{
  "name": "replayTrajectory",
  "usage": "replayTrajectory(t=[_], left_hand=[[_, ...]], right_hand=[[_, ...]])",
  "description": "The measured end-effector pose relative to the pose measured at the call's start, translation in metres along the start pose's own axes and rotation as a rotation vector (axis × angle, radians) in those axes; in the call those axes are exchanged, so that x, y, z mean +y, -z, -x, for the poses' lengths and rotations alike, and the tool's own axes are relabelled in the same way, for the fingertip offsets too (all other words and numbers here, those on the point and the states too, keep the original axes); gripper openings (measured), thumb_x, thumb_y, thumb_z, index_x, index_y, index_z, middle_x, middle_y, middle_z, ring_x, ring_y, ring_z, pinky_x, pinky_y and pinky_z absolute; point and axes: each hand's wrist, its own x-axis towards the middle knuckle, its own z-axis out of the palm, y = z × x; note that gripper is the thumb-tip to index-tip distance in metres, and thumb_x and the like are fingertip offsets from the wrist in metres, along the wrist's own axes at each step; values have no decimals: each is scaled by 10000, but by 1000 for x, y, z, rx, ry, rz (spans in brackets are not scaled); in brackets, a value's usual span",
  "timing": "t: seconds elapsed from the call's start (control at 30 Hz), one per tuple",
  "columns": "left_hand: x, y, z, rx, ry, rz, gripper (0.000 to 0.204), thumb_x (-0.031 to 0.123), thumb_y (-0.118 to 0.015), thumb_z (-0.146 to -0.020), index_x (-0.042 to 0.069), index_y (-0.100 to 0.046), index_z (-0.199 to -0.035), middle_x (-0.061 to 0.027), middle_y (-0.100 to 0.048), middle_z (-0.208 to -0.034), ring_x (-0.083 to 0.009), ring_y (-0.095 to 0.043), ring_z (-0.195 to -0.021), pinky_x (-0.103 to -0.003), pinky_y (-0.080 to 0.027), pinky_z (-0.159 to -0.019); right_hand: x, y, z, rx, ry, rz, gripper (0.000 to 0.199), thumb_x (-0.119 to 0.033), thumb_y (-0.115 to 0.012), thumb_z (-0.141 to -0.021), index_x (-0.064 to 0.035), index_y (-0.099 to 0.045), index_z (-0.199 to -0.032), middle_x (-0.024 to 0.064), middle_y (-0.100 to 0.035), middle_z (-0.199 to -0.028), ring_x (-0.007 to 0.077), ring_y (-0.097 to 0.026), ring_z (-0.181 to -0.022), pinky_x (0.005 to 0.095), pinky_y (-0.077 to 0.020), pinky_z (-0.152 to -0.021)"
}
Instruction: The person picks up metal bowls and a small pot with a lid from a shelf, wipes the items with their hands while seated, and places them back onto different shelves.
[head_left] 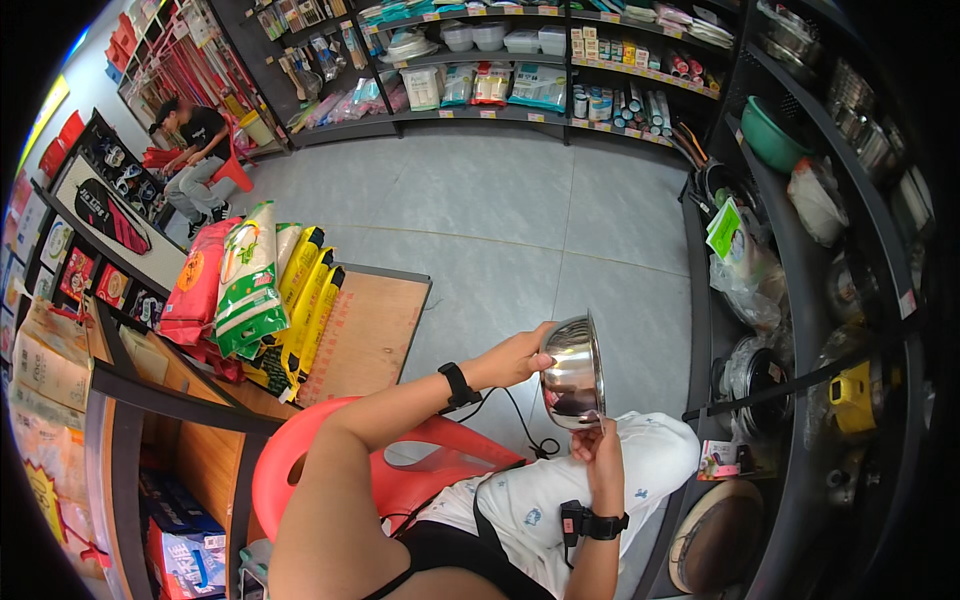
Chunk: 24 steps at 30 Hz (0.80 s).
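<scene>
A shiny stainless steel bowl is tilted on its side above my lap, its rim facing right. My left hand grips it at the upper left, with the thumb on the outer wall. From below, my right hand holds the bowl's lower edge, fingers closed around it. Part of the right fingers is hidden behind the bowl. A black band circles my left wrist, and another black band with a small device is on my right wrist.
I sit by a red plastic chair. Left are stacked rice bags on a wooden platform. Shelves with pans and a green basin line the right; more shelves stand ahead. Another person sits far left. A black cable hangs nearby.
</scene>
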Motion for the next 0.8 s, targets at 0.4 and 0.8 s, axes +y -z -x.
replayTrajectory(t=[0.4, 0.8], left_hand=[[-5, -1, -1, 27, 25, -39, 943, 767, -309, -781, -34, -325, -1278, -260, -582, -1002, -364, -577, -952, -379, -446, -815], [-4, 1, 0, -24, 60, -91, 946, 766, -232, -797, -32, -299, -1301, -233, -578, -1027, -338, -573, -959, -371, -439, -820]], right_hand=[[0, 3, -1, -29, 12, -19, 426, -317, -356, -910, 27, -557, -759, 71, -509, -596, 112, -395, -469, 251, -362, -481], [-2, 3, -1, -41, 7, -28, 443, -315, -343, -914, 35, -564, -758, 68, -508, -593, 118, -404, -479, 245, -360, -486]])
